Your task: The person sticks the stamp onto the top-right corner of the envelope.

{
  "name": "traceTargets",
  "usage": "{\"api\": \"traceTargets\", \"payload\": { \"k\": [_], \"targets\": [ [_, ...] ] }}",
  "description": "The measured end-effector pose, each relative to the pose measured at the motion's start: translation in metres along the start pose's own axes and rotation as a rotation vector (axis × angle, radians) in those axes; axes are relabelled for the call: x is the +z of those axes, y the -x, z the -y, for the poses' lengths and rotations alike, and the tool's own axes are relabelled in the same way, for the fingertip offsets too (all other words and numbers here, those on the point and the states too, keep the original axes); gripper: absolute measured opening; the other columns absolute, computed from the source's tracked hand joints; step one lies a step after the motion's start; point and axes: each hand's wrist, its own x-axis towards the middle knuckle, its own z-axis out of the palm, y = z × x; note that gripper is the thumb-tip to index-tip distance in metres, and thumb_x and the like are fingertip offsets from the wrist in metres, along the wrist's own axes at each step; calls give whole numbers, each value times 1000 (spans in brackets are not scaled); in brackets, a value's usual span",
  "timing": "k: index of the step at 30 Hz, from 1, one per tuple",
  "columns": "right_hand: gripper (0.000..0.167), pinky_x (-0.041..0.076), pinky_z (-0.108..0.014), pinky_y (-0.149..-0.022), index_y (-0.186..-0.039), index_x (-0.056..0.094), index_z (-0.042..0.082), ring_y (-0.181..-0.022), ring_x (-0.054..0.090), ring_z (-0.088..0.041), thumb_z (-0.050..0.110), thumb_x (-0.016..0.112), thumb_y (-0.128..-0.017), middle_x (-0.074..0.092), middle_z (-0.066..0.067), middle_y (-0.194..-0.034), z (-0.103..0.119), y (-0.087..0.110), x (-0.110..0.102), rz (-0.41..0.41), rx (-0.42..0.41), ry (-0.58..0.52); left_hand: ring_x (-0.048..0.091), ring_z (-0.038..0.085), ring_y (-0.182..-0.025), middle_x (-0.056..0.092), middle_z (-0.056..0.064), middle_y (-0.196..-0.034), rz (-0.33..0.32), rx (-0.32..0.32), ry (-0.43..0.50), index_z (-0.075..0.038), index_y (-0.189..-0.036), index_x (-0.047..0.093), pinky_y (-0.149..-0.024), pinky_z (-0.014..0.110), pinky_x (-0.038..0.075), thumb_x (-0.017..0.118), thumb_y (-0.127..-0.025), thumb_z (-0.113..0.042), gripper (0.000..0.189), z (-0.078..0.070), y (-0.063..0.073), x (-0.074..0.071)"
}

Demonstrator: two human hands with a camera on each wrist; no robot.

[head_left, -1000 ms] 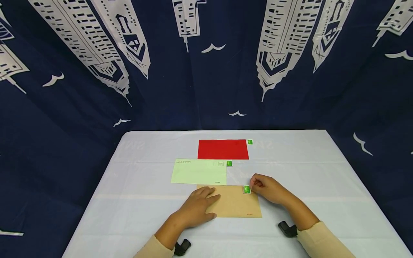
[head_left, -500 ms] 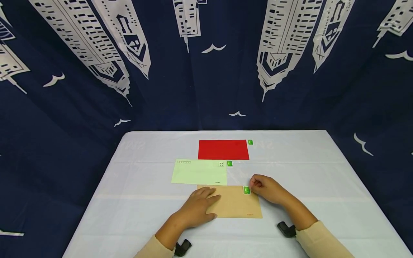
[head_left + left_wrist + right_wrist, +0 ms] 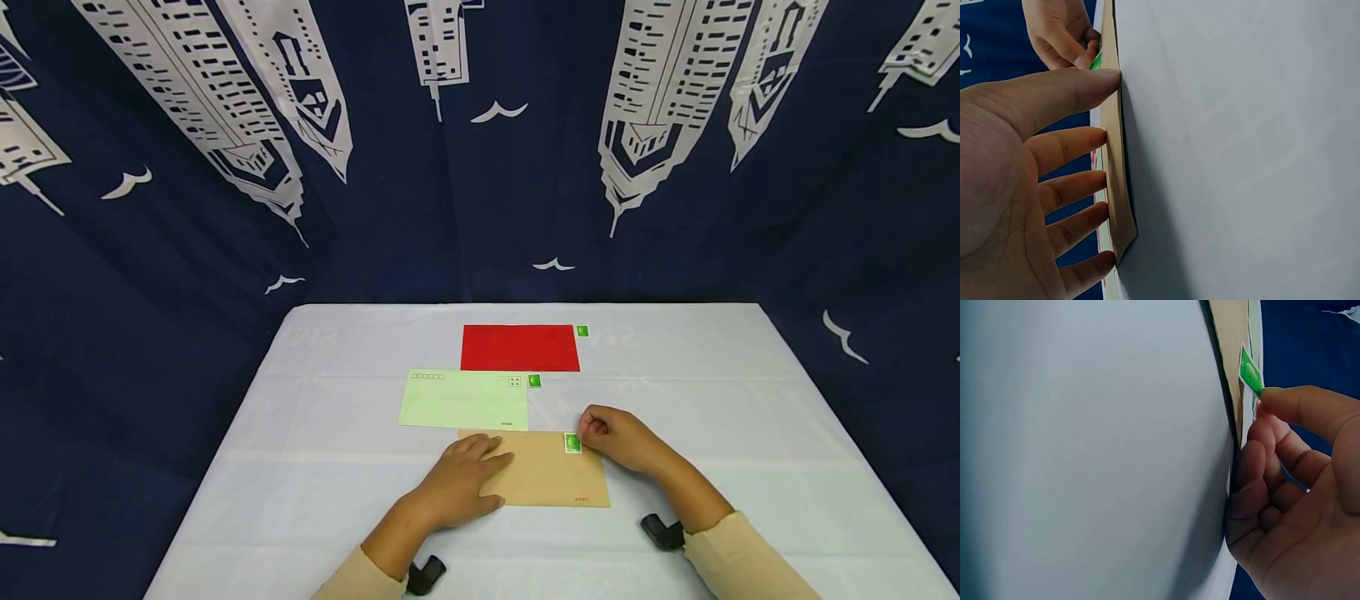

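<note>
A brown envelope (image 3: 551, 479) lies flat near the middle of the table. My left hand (image 3: 465, 479) rests on its left part with fingers spread; in the left wrist view the fingertips (image 3: 1099, 139) touch the paper. My right hand (image 3: 618, 435) is at the envelope's upper right corner, thumb and forefinger pinching a green stamp (image 3: 1251, 371) with a white border by one edge. In the right wrist view the stamp tilts up over the brown paper, and the other fingers are curled in beside it.
Behind the brown envelope lies a pale green envelope (image 3: 461, 404) with a green stamp (image 3: 534, 381) at its upper right. Farther back is a red envelope (image 3: 520, 347) with another stamp (image 3: 582, 331) beside it. All are on a white-covered table (image 3: 315, 467) before a dark blue curtain (image 3: 375, 242).
My right hand has shifted very slightly left with the stamp, which sits a touch lower over the brown envelope's corner. The left hand has stayed in place.
</note>
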Motion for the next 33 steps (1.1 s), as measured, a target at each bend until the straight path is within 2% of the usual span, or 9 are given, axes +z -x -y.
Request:
{"api": "traceTargets", "payload": {
  "k": [33],
  "targets": [
    [8, 38, -20, -61, -86, 63, 11, -69, 47, -9, 11, 67, -94, 50, 3, -71, 1, -2, 4, -5, 22, 39, 33, 24, -151, 42, 1, -160, 2, 2, -8, -24, -150, 51, -123, 48, 29, 70, -93, -39, 62, 2, 0, 2]
  ]
}}
